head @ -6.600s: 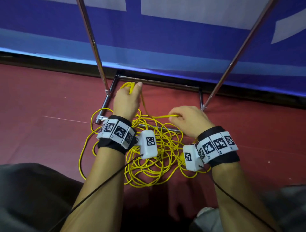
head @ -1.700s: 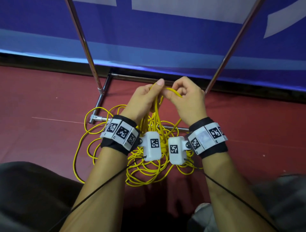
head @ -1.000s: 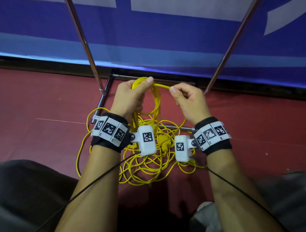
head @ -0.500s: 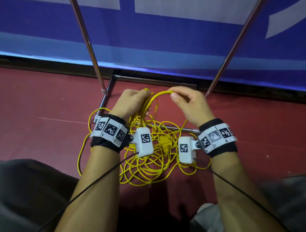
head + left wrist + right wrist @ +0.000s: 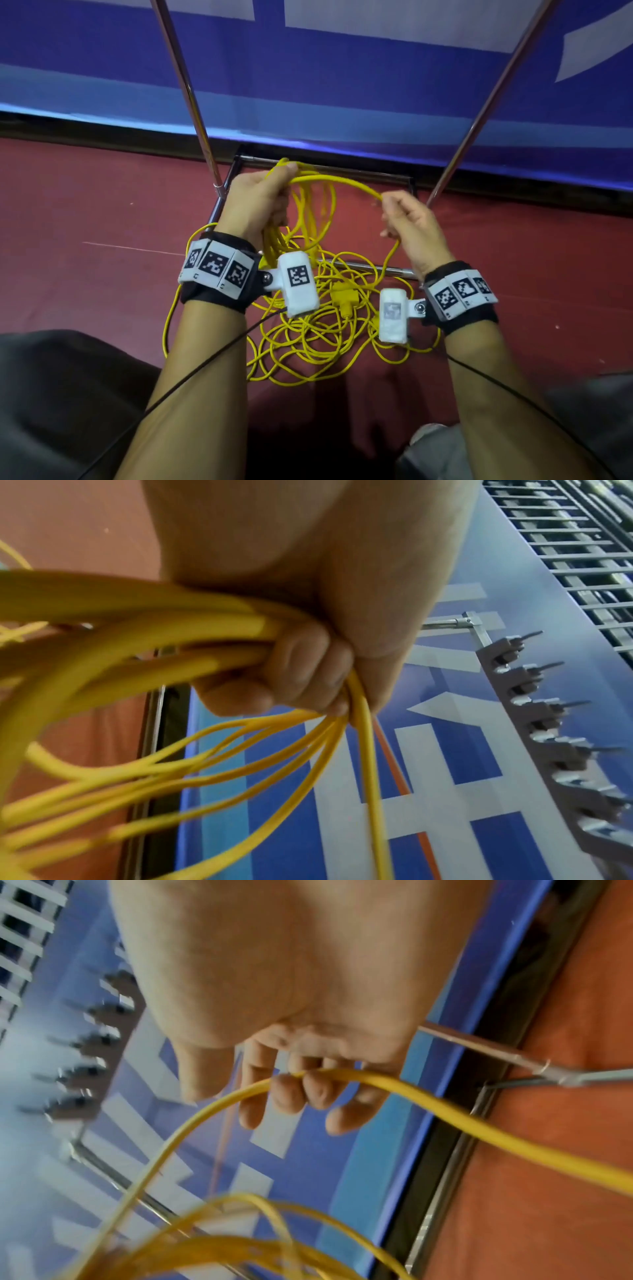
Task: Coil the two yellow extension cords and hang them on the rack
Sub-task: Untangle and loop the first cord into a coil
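My left hand (image 5: 260, 198) grips a bundle of several yellow cord loops (image 5: 310, 212) that hang from its fist; the left wrist view shows the fingers (image 5: 301, 669) curled tight round the strands (image 5: 205, 658). A single strand (image 5: 346, 180) arcs from that fist to my right hand (image 5: 407, 219), whose curled fingers (image 5: 291, 1093) hold the cord (image 5: 428, 1104). The rest of the yellow cord lies in a tangled pile (image 5: 318, 329) on the red floor below both wrists, with a yellow plug (image 5: 344, 296) in it. The rack's hook bar (image 5: 548, 737) appears in the left wrist view.
Two slanted metal rack poles (image 5: 185, 89) (image 5: 493, 99) rise from a floor frame (image 5: 329, 168) just beyond my hands. A blue and white banner (image 5: 342, 68) stands behind. My knees (image 5: 51, 394) are at the bottom corners. Red floor (image 5: 85, 205) lies left and right.
My right hand has moved away to the right, drawing a strand out from the left fist. The left hand has risen slightly with the loops still in it.
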`<action>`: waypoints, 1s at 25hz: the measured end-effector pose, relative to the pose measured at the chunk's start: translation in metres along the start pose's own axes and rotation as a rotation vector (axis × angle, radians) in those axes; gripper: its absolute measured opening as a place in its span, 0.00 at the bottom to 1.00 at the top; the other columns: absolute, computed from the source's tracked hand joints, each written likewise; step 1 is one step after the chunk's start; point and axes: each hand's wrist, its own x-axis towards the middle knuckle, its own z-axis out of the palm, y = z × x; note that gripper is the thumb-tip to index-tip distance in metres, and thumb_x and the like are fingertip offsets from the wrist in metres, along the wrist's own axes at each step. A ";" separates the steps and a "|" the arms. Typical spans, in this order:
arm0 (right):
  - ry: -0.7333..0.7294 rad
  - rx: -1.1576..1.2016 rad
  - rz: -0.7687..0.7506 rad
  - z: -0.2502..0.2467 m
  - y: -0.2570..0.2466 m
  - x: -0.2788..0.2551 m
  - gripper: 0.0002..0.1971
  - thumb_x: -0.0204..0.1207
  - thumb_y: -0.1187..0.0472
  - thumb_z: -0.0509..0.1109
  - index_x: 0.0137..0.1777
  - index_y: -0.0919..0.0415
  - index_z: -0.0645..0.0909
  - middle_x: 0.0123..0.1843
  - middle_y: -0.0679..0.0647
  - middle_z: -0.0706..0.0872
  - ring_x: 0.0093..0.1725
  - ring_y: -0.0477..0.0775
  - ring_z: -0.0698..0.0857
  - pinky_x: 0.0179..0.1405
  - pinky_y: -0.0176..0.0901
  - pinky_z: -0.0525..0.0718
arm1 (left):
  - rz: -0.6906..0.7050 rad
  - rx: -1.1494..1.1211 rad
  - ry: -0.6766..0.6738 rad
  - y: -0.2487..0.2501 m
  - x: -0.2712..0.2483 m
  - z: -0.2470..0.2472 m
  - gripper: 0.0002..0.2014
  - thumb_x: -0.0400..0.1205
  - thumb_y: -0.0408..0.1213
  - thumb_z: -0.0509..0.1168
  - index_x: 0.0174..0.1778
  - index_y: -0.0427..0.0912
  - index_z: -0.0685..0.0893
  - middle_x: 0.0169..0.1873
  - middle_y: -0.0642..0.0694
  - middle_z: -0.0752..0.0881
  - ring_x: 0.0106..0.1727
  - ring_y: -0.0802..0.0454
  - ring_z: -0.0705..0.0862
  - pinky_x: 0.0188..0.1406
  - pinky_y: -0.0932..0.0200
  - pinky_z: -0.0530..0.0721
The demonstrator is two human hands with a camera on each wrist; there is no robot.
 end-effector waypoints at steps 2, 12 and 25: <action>0.085 0.004 -0.117 -0.002 -0.019 0.006 0.08 0.82 0.57 0.66 0.42 0.48 0.83 0.33 0.40 0.80 0.34 0.37 0.75 0.39 0.32 0.75 | -0.045 0.095 -0.036 -0.004 0.000 0.000 0.19 0.86 0.42 0.65 0.29 0.41 0.76 0.17 0.49 0.69 0.16 0.54 0.65 0.20 0.63 0.65; -0.143 -0.254 -0.090 0.035 -0.013 0.001 0.10 0.79 0.53 0.70 0.42 0.58 0.76 0.27 0.51 0.77 0.27 0.45 0.71 0.29 0.38 0.70 | 0.087 0.263 -0.112 -0.016 -0.003 0.021 0.22 0.78 0.51 0.75 0.26 0.45 0.75 0.16 0.53 0.68 0.16 0.53 0.64 0.19 0.62 0.65; 0.022 -0.310 -0.262 0.027 -0.029 0.006 0.09 0.79 0.52 0.68 0.38 0.52 0.81 0.30 0.46 0.81 0.31 0.39 0.76 0.33 0.33 0.72 | 0.033 0.273 -0.281 -0.019 -0.002 0.020 0.19 0.82 0.48 0.70 0.32 0.42 0.73 0.19 0.53 0.64 0.20 0.55 0.59 0.18 0.64 0.62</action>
